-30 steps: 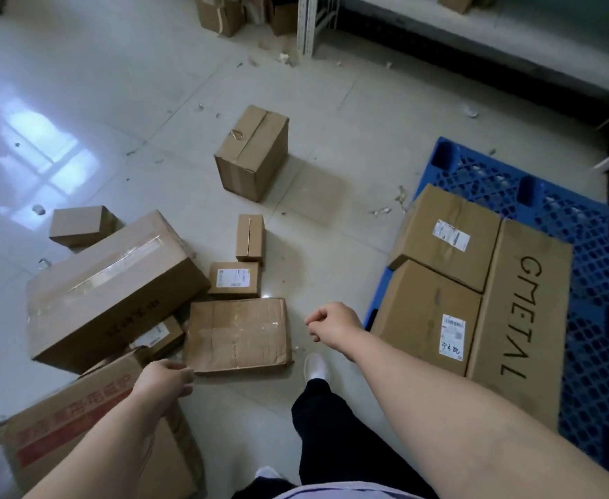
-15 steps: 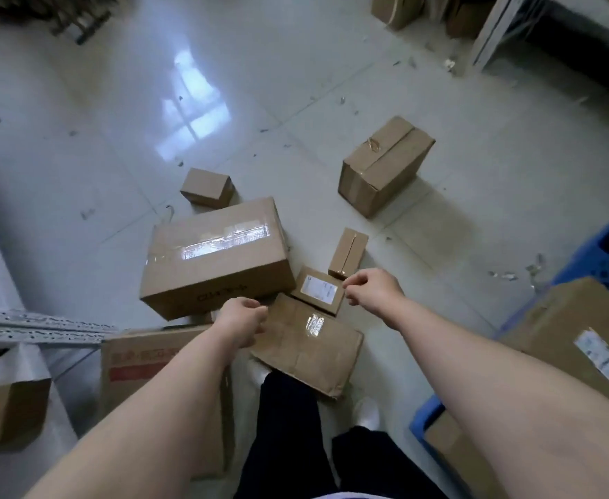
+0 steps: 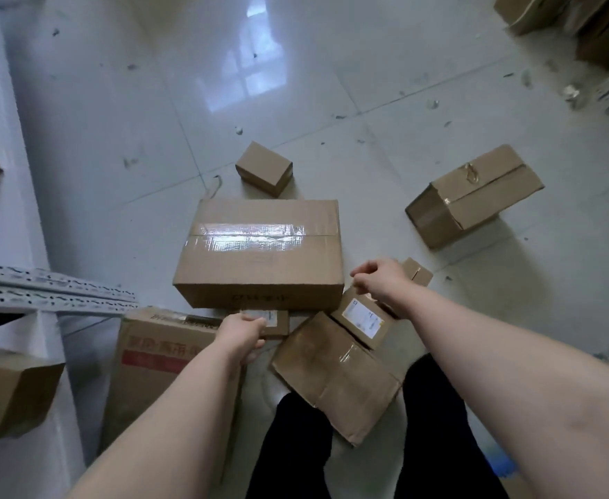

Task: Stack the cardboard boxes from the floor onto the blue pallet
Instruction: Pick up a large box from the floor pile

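Several cardboard boxes lie on the tiled floor. A large taped box (image 3: 260,253) sits in the middle. My left hand (image 3: 241,333) closes around the left end of a small labelled box (image 3: 276,320) that is tucked against the large box's near side. My right hand (image 3: 378,279) is curled over the far corner of another small labelled box (image 3: 362,316), which rests on a flat box (image 3: 335,372); whether it grips that box is unclear. A narrow little box (image 3: 418,271) peeks out behind that hand. Only a blue sliver of the pallet (image 3: 501,466) shows at the bottom right.
A box with red print (image 3: 162,354) lies under my left forearm. A small box (image 3: 264,168) and a medium box (image 3: 476,196) sit farther out. A grey metal shelf rail (image 3: 51,289) and shelved boxes (image 3: 11,394) are at the left. My dark-trousered legs (image 3: 296,444) stand below.
My view has swung left, away from the pallet and towards the floor boxes. Both hands have reached down to the small labelled boxes beside the large taped box.
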